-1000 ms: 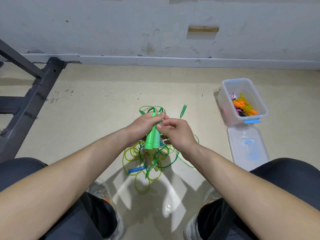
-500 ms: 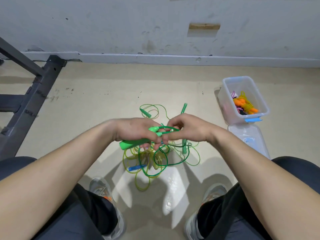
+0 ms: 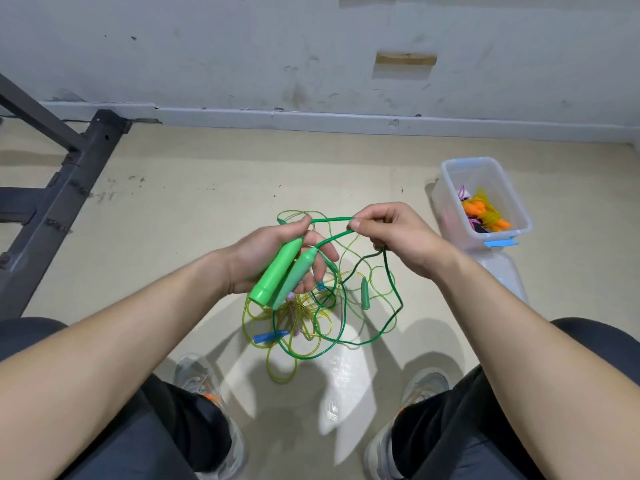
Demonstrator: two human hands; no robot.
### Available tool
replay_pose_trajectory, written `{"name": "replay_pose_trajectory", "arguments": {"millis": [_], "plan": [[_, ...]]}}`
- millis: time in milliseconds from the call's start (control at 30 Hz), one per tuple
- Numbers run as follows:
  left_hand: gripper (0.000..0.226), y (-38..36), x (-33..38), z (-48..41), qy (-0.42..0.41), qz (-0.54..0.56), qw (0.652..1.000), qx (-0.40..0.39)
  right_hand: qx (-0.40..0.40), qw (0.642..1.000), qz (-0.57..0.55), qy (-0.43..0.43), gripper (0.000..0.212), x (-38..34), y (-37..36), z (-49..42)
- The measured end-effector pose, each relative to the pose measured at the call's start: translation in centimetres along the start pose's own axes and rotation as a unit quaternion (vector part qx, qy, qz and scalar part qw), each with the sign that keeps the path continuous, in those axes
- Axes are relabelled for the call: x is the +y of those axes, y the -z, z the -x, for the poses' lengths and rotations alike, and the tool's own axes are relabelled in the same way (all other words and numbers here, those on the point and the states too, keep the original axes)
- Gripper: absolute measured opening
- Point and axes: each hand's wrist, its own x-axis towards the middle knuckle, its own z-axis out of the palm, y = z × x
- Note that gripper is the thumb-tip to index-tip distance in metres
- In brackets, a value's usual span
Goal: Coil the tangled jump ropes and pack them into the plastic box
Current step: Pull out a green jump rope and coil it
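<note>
My left hand point(image 3: 273, 251) grips the two bright green handles point(image 3: 282, 277) of a jump rope side by side, their butts pointing down-left. My right hand point(image 3: 398, 237) pinches that rope's dark green cord point(image 3: 391, 306) at the top of a loop, which hangs down to the floor. Below lies a tangled pile of yellow-green rope point(image 3: 298, 317) with a blue handle point(image 3: 268, 337) and a pale green handle point(image 3: 364, 292). The clear plastic box point(image 3: 450, 188) stands open at the right, holding coiled orange, yellow and purple ropes point(image 3: 485, 213).
The box lid point(image 3: 502, 271) lies flat on the floor just in front of the box. A dark metal frame point(image 3: 59, 195) runs along the left. My knees and shoes point(image 3: 194, 375) flank the pile. A wall with a skirting board closes the far side.
My hands have drawn apart. The right hand slid rightward along the green cord, opening a loop, while the left turned the two handles down-left.
</note>
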Motion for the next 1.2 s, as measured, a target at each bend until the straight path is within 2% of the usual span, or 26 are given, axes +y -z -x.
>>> {"name": "replay_pose_trajectory", "arguments": {"millis": [200,367,500,767,833,1033,1200], "plan": [[0.043,-1.3,-0.7,-0.2,-0.013,0.080,0.997,0.010,0.017,1.000,-0.009,0.008,0.007,0.0,0.8,0.0],[0.040,-2.3,-1.0,-0.1,-0.026,0.088,0.995,0.032,0.017,1.000,0.019,0.005,0.008,0.0,1.3,-0.2],[0.044,-2.7,-1.2,-0.3,-0.008,0.109,0.994,0.020,0.021,0.998,0.051,0.002,0.008,-0.1,1.5,-0.3],[0.040,-3.2,-2.7,-1.0,-0.023,0.082,0.995,0.059,0.005,0.996,0.086,-0.011,0.011,0.0,1.5,-0.5],[0.028,-3.4,-2.9,-1.2,-0.018,0.061,0.996,0.069,0.004,0.994,0.108,-0.005,0.013,0.1,1.6,-0.6],[0.020,-3.9,-2.9,-1.4,-0.065,-0.020,0.988,0.142,0.014,0.996,0.089,-0.021,0.012,-0.1,1.6,-0.3],[0.022,-3.5,-2.6,-1.2,-0.064,-0.037,0.989,0.125,-0.005,0.990,0.135,-0.034,0.022,0.4,1.7,-0.3]]}}
